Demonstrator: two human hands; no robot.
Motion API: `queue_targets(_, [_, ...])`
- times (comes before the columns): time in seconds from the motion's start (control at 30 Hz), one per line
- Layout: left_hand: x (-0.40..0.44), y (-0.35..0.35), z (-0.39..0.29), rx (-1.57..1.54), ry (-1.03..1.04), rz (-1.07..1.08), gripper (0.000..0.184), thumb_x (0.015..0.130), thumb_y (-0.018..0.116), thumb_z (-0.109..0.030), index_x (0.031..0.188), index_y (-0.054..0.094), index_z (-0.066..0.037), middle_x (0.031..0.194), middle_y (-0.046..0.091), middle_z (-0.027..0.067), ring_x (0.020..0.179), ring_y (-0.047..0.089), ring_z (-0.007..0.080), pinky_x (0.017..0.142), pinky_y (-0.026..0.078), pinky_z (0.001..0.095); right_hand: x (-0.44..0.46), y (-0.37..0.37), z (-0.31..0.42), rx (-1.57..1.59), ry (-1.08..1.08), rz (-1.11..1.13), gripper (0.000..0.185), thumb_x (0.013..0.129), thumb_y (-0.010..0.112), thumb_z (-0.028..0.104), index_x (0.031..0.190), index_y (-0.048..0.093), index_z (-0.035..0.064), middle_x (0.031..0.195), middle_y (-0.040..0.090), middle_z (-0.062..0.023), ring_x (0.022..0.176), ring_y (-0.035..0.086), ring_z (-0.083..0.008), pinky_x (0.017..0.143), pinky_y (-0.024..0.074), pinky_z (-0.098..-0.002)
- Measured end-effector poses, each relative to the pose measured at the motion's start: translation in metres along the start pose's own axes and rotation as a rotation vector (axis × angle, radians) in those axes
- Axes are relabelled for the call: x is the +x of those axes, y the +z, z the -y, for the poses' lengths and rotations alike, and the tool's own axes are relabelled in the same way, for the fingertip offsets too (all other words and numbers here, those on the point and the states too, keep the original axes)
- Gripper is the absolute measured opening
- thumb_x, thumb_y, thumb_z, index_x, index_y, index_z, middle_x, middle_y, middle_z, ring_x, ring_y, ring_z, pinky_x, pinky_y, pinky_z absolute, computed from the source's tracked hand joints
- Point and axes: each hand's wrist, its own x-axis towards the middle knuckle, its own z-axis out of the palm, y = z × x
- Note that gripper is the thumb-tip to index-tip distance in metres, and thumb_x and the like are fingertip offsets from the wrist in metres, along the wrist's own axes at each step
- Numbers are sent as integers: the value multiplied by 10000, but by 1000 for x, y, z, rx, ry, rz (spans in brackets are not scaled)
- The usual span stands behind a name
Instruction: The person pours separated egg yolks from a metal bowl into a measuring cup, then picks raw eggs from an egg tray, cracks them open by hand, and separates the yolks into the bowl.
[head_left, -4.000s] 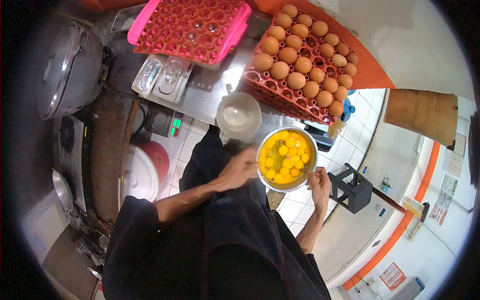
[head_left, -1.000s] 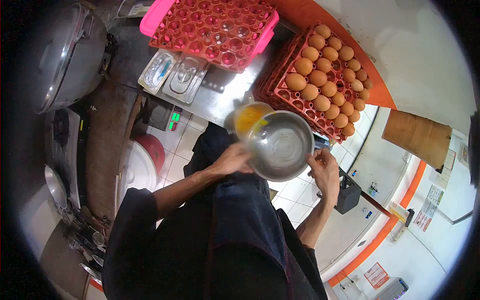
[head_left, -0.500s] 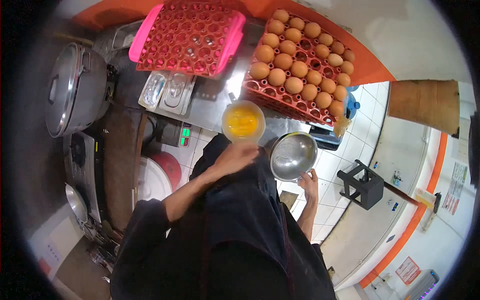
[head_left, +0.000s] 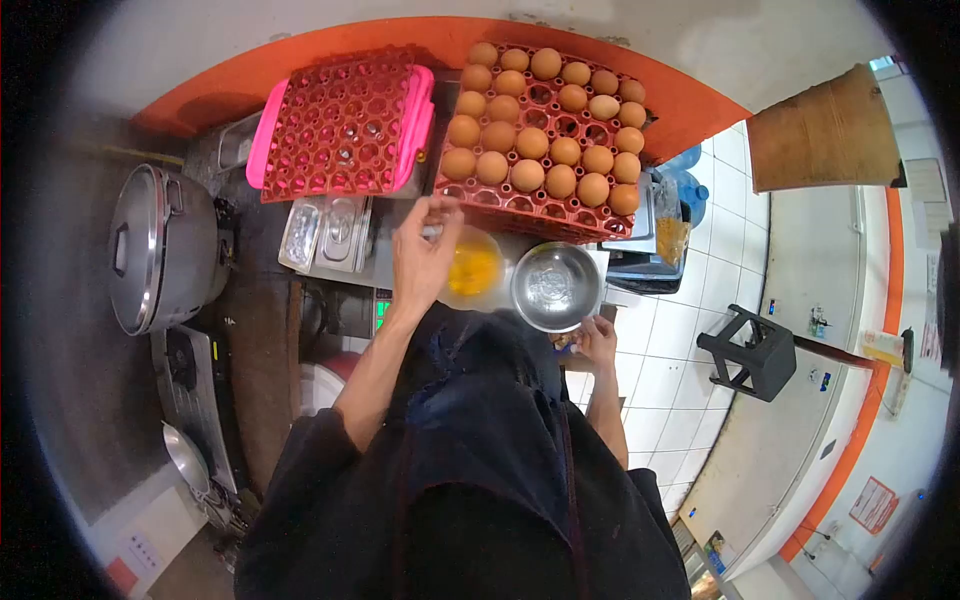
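Note:
A pale, translucent plastic cup (head_left: 492, 243) holds yellow egg yolks near the counter's front edge. My left hand (head_left: 425, 250) is at the cup's left side, its fingers pinched round a short light-coloured handle. My right hand (head_left: 598, 341) grips the near rim of a stainless steel mixing bowl (head_left: 557, 287), just right of the cup. A little shiny wet residue shows inside the bowl. Behind both vessels stands a stack of red egg trays (head_left: 553, 208), its top tray holding brown eggs (head_left: 533, 143) with several gaps between them.
An empty red egg tray (head_left: 335, 135) lies on a pink container (head_left: 415, 130) at the back left. Lidded steel pans (head_left: 343, 232) sit below it. Left are a large pot (head_left: 150, 250) and a stove (head_left: 195, 385); a black stool (head_left: 755, 350) stands on the right.
My left hand has moved up from the cup's near side to its handle. My right hand has brought the bowl beside the cup, and it looks more level. The view has shifted.

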Motion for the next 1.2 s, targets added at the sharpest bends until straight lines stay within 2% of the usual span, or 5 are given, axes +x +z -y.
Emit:
queue_targets(0.33, [61, 9, -5, 304, 328, -112, 416, 843, 764, -231, 1178, 619, -32, 1081, 580, 142, 1035, 595, 283, 888, 492, 382, -83, 27, 19, 117, 1, -222, 347, 1003, 556, 410, 1066, 596, 71, 849, 669, -76, 607, 573, -117, 510, 467, -237])
queue_targets(0.5, [74, -15, -3, 386, 450, 105, 434, 831, 766, -248, 1164, 611, -19, 1163, 594, 155, 1054, 603, 336, 917, 491, 406, -97, 35, 21, 415, 48, -95, 292, 1003, 552, 374, 1096, 576, 98, 817, 599, -46, 766, 594, -134, 675, 498, -257])
queue_targets(0.7, [78, -15, 9, 415, 581, 121, 454, 836, 758, -210, 1202, 603, 8, 1171, 635, 178, 1094, 611, 332, 927, 500, 395, -94, 58, 34, 491, 7, 83, 365, 962, 565, 242, 1270, 527, 51, 1036, 627, -69, 917, 612, -175, 750, 494, -272])
queue_targets(0.97, [86, -12, 37, -497, 47, 78, 395, 933, 688, -113, 1268, 580, 68, 1148, 670, 125, 1015, 642, 146, 936, 504, 275, -96, 97, 59, 461, -38, 47, 443, 1001, 541, 208, 1385, 397, 39, 1170, 584, -133, 944, 594, -211, 754, 498, -290])
queue_targets(1.2, [19, -15, -17, -1166, -267, 491, 493, 1031, 444, -337, 1404, 440, -14, 1260, 585, 138, 1093, 611, 256, 909, 564, 446, -112, 108, 82, 554, -61, 88, 441, 1030, 509, 293, 1404, 441, 70, 1207, 566, -100, 867, 550, -154, 688, 461, -269])
